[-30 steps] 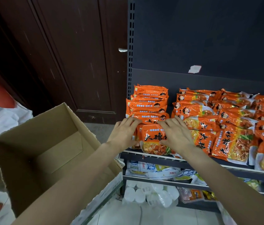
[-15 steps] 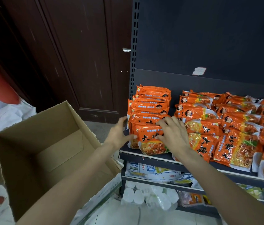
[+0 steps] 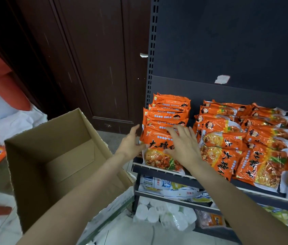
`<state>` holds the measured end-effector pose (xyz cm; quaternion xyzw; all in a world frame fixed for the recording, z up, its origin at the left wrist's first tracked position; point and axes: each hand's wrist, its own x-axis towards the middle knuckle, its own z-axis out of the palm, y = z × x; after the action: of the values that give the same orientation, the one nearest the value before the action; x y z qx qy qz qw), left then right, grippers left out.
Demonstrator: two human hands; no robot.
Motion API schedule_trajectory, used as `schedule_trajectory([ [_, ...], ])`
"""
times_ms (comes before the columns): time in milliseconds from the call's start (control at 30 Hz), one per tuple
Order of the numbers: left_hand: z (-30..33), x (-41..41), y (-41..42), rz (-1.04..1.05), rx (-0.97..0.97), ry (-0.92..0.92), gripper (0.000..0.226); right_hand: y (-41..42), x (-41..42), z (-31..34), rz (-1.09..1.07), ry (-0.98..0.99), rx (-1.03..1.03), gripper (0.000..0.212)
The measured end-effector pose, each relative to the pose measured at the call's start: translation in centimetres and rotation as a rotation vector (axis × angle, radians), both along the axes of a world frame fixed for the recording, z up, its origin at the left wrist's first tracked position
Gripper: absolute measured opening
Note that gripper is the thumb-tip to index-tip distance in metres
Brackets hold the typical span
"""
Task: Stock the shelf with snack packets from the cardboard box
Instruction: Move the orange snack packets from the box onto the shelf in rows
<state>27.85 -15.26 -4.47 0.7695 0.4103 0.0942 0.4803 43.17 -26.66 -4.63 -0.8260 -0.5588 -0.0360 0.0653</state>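
**Light, slick packets being squared up at the shelf's left end**

Head view: at about three o'clock from the cardboard box (image 3: pixel 54 167), the shelf (image 3: pixel 166 171) carries rows of orange snack packets. Both hands rest on the front packet (image 3: pixel 157 154) of the leftmost row. The left hand (image 3: pixel 130 145) cups its left edge, fingers loosely spread; the right hand (image 3: pixel 183 147) lies flat on its face, fingers splayed. Neither pinches anything. The packets look light, soft and crinkly, with glossy film likely to slide; holding them by both side edges seems safest. No packets show in the visible part of the box.
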Motion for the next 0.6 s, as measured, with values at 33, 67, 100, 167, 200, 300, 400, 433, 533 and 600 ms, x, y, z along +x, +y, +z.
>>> schedule_trajectory([
  [33, 0.0, 0.1, 0.0, 0.008, -0.004, 0.017, 0.087, -0.1, 0.3, 0.2, 0.030, 0.002, -0.042, 0.087],
  [67, 0.0, 0.3, -0.1, 0.000, -0.010, 0.027, 0.090, -0.1, 0.4, 0.2, 0.047, -0.001, -0.086, 0.094],
  [100, 0.1, 0.5, -0.2, -0.016, -0.019, 0.036, 0.091, -0.3, 0.4, 0.0, 0.053, -0.011, -0.121, 0.100],
  [167, -0.1, 1.0, -0.3, -0.033, -0.035, 0.031, 0.090, -0.5, 0.2, -0.7, 0.051, -0.041, -0.147, 0.104],
  [200, -0.4, 1.3, -0.3, -0.028, -0.043, 0.020, 0.089, -0.5, 0.1, -1.0, 0.049, -0.062, -0.143, 0.103],
  [300, -1.0, 1.9, -0.5, 0.018, -0.064, -0.041, 0.084, -0.2, 0.9, -1.3, 0.040, -0.141, -0.101, 0.098],
  [400, -1.2, 2.7, -1.0, 0.043, -0.105, -0.110, 0.080, 0.0, 2.1, -1.0, -0.003, -0.139, -0.070, 0.098],
  [433, -1.3, 2.8, -1.2, 0.050, -0.110, -0.121, 0.079, 0.0, 2.2, -0.9, -0.004, -0.129, -0.064, 0.098],
  [533, -1.4, 3.0, -1.4, 0.062, -0.095, -0.131, 0.077, -0.3, 1.9, -1.1, 0.023, -0.077, -0.079, 0.096],
  [600, -1.2, 2.8, -1.7, 0.055, -0.072, -0.129, 0.073, -0.5, 1.9, -1.0, 0.031, 0.016, -0.061, 0.095],
])
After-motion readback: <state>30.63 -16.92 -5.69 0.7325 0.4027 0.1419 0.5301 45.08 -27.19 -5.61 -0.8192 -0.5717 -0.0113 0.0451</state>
